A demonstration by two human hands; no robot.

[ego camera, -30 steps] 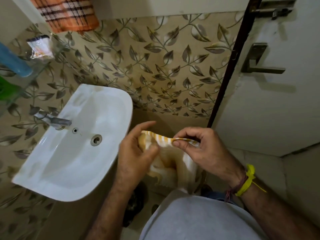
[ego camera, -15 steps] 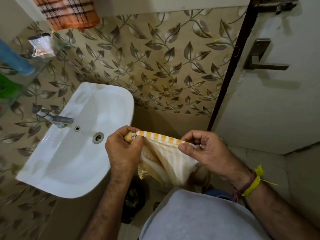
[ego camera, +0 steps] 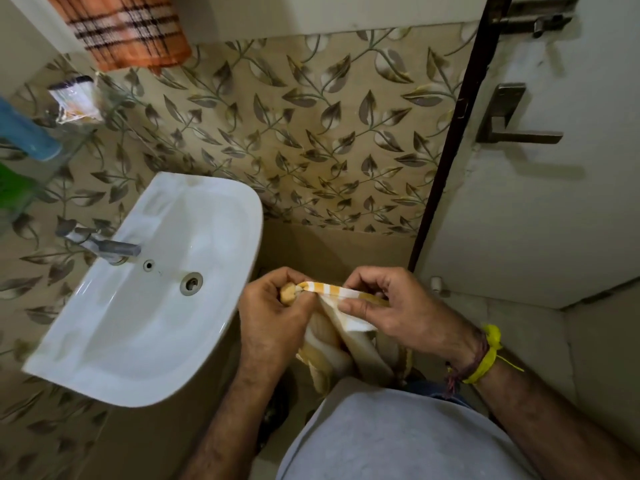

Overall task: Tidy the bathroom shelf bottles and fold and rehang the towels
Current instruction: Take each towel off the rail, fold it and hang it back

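Observation:
A yellow-and-white striped towel (ego camera: 346, 344) hangs in front of my body, to the right of the sink. My left hand (ego camera: 273, 323) grips its top left corner, bunched in curled fingers. My right hand (ego camera: 394, 308) pinches the top edge a short way to the right. The rest of the cloth droops between my forearms. An orange checked towel (ego camera: 128, 29) hangs high on the wall at upper left. On a glass shelf (ego camera: 74, 147) at far left lie a blue bottle (ego camera: 26, 133), a green bottle (ego camera: 14, 188) and a small plastic packet (ego camera: 74, 100).
A white wall-hung sink (ego camera: 214, 306) with a metal tap (ego camera: 107, 247) fills the lower left. A leaf-patterned tiled wall runs behind it. A white door with a metal handle (ego camera: 516, 124) and a bolt (ego camera: 540, 20) stands at the right.
My left hand has closed round the towel's corner, and both hands have come closer together along the top edge. The view has shifted slightly.

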